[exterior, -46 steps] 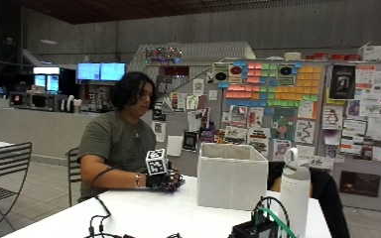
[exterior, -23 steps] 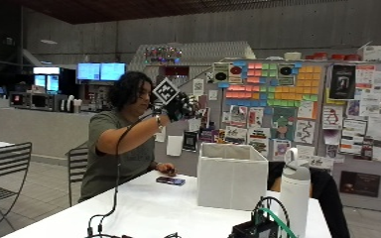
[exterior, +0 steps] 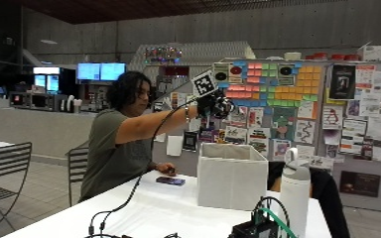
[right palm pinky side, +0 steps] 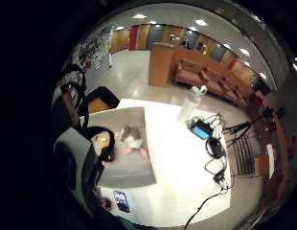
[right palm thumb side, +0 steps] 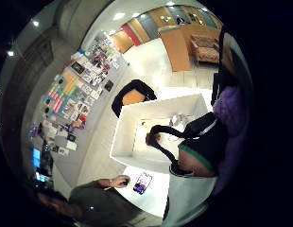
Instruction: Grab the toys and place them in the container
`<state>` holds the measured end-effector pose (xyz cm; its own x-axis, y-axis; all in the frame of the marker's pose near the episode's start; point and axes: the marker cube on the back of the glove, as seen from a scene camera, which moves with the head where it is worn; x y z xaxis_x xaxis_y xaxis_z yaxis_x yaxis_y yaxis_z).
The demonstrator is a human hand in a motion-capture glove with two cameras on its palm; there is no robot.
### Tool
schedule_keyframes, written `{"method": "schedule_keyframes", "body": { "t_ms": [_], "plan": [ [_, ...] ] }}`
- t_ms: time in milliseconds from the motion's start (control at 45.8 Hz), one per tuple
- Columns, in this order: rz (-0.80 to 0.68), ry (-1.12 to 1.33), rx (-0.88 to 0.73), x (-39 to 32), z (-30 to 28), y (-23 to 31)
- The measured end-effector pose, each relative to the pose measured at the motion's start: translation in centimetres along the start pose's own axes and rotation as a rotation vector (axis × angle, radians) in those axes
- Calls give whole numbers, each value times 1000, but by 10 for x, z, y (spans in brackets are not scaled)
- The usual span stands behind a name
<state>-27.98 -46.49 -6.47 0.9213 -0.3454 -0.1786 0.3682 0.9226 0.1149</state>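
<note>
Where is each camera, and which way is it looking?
Outside view: beside the table, facing the seated person, whose gloved right hand is raised above the white container.
Thumb side palm view: on that palm, looking down into the container; a toy fills its edge.
Little finger side palm view: same palm, looking down; container, white bottle.
All share the container and phone.

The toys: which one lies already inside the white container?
The grey and pink toy, on the container floor; the purple and green toy is in the gloved right hand above it.
</note>
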Motion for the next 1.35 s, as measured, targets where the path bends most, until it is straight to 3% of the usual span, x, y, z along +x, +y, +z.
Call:
{"method": "schedule_keyframes", "body": {
  "t_ms": [87,306,393,502,589,677,786,917,1092,1201,1288,1354],
  "plan": [
    [63,18,-50,4,8,0],
    [-82,137,-217,14,28,12],
    [-17,20,-232,3,27,14],
    [-93,-2,-221,12,23,31],
    [-113,135,-197,42,30,63],
    [-152,-100,-230,33,35,113],
    [-204,127,-183,48,51,169],
    [-133,48,-122,29,61,240],
    [-65,71,-183,29,89,312],
    [-180,97,-232,39,105,345],
    [-158,70,-237,34,111,357],
    [-328,158,-229,46,115,362]
  ]
}}
